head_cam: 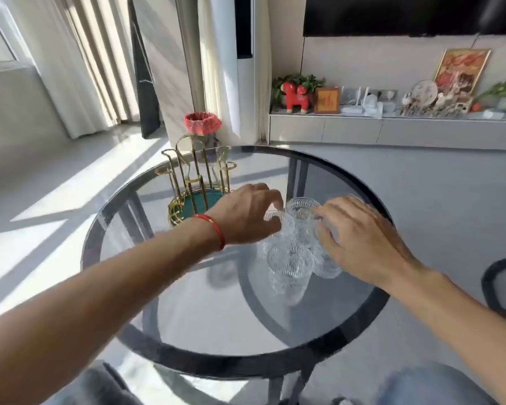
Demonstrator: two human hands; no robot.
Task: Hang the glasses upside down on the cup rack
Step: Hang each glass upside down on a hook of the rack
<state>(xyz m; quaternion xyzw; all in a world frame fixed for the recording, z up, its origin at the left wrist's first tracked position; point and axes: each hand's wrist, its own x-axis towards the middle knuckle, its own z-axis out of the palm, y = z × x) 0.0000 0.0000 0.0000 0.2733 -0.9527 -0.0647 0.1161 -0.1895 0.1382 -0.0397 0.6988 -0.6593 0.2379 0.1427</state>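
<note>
Several clear ribbed glasses [291, 266] stand upright in a tight cluster right of the middle of a round smoked-glass table [216, 340]. My left hand [246, 213], with a red string on its wrist, curls its fingers around a glass at the cluster's left side. My right hand [360, 238] reaches in from the right, fingers on a glass at the cluster's right; the hand hides most of it. The gold wire cup rack [197, 182] with a teal base stands at the table's far left, its pegs bare.
A red-lined bin [202, 123] sits on the floor behind the rack. A low cabinet [392, 131] with ornaments runs along the far wall. A dark chair [500, 287] is at the right edge, and knees show at the bottom.
</note>
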